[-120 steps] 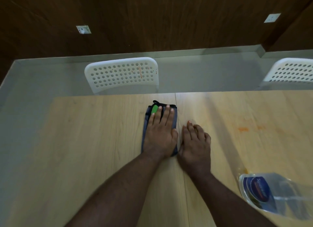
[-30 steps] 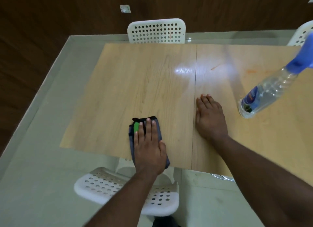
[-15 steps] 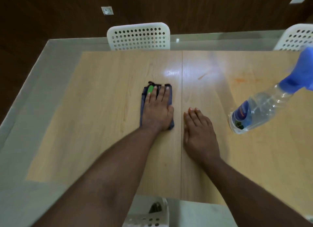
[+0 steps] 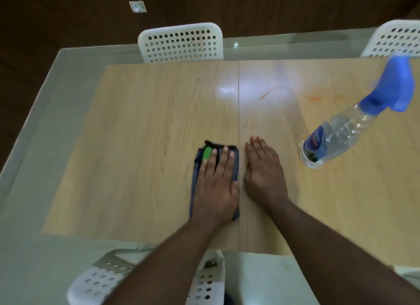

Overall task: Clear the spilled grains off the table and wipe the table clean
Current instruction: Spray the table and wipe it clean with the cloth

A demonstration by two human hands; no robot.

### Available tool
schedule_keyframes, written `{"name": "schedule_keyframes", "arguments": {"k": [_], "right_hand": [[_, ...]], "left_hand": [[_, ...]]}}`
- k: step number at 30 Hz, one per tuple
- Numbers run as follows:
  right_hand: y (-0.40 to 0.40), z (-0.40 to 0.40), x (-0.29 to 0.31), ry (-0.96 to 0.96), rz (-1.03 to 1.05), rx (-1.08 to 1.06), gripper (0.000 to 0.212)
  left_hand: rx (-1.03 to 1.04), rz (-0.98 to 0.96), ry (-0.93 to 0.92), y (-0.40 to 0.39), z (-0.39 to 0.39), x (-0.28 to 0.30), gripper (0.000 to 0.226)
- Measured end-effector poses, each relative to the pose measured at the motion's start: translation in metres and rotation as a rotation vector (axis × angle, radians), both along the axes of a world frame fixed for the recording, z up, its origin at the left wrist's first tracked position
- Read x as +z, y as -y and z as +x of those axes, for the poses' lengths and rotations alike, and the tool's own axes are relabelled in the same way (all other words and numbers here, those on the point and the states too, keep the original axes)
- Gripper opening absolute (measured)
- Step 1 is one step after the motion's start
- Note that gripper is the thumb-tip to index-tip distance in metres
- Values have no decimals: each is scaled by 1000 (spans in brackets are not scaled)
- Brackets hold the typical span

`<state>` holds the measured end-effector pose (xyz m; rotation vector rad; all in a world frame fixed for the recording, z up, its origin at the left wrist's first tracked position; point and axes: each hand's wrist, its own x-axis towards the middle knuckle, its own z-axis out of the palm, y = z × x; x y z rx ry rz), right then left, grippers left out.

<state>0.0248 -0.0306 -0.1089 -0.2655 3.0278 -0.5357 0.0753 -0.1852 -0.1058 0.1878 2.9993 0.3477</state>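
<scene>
One spray bottle point(image 4: 336, 134) stands on the right part of the table point(image 4: 141, 127), clear plastic with a blue trigger head and a dark blue label; it looks nearly empty, with something small and dark at its bottom that is too blurred to name. No grains can be made out on the wood.

Near the table's middle seam, the left hand point(image 4: 216, 186) lies flat on a folded dark blue cloth point(image 4: 196, 168), fingers straight and close together, pressing it onto the surface; a green patch shows on the cloth's far end. Just beside it, the right hand point(image 4: 264, 175) rests palm down on bare wood, fingers straight and together, holding nothing.

Light wood grain covers the tabletop, with faint orange marks toward the far right and a bright glare at the seam. Pale floor surrounds it. White perforated chairs point(image 4: 181, 43) stand at the far side and the near edge, against a dark wood wall point(image 4: 272, 9).
</scene>
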Motion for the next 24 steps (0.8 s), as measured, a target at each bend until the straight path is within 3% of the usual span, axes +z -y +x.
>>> {"name": "schedule_keyframes", "arguments": {"k": [5,15,19,24], "right_hand": [[3,0,0,-14,10,0,66],[3,-3,-4,-23,40,-5,68],[3,0,3,-15,39,14,69],[2,2,7,2,21,10,70]], "left_hand": [[-18,-37,11,8,27,0,75],[-7,-109,-42,0,-124,-4,69],[-22,-93,-68,-6,-70,-4,71],[-35,2,-26,-9,56,4,73]]}}
